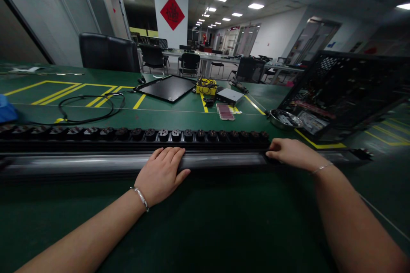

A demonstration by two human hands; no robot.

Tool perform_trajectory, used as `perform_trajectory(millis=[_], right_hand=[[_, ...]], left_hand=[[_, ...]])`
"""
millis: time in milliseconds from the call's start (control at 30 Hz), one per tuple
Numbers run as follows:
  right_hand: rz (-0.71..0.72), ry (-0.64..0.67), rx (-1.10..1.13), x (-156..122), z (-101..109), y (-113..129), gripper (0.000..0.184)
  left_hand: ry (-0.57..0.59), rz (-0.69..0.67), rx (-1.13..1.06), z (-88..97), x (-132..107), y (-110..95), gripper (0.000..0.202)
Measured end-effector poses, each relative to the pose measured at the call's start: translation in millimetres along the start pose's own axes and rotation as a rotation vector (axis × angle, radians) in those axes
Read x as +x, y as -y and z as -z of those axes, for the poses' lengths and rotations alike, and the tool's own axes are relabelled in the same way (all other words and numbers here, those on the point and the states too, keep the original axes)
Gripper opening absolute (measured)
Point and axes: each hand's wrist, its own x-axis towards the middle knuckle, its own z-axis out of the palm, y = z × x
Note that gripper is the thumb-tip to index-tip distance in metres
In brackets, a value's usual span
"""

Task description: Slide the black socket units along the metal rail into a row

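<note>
A long black power strip point(96, 148) with a row of round-looking sockets runs across the green table. Along its near side lies a long, glossy dark housing strip point(224, 160). My left hand point(160, 175) rests on this housing, fingers stretched out with their tips towards the socket row. At the right end of the glossy stretch, my right hand point(293, 152) is closed in a pinch, thumb and fingertips against the dark part there. Whatever sits between those fingertips is too small and dark to make out.
Behind the strip lie a looped black cable point(117, 108), a dark flat panel point(171, 88), a yellow box point(206, 87) with cables and a grey box point(229, 95). On the right, a metal bowl point(283, 119) of small parts stands beside an open computer case point(346, 94).
</note>
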Motion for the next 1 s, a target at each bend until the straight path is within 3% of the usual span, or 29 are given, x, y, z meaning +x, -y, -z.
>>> perform_trajectory(millis=[267, 1000], right_hand=[[0.072, -0.037, -0.06, -9.9, 0.4, 38.0, 0.028], [0.228, -0.144, -0.024, -21.7, -6.5, 78.0, 0.027]], left_hand=[[0.005, 0.001, 0.001, 1.0, 0.1, 0.0, 0.052], [0.006, 0.01, -0.025, -0.5, -0.3, -0.4, 0.053]])
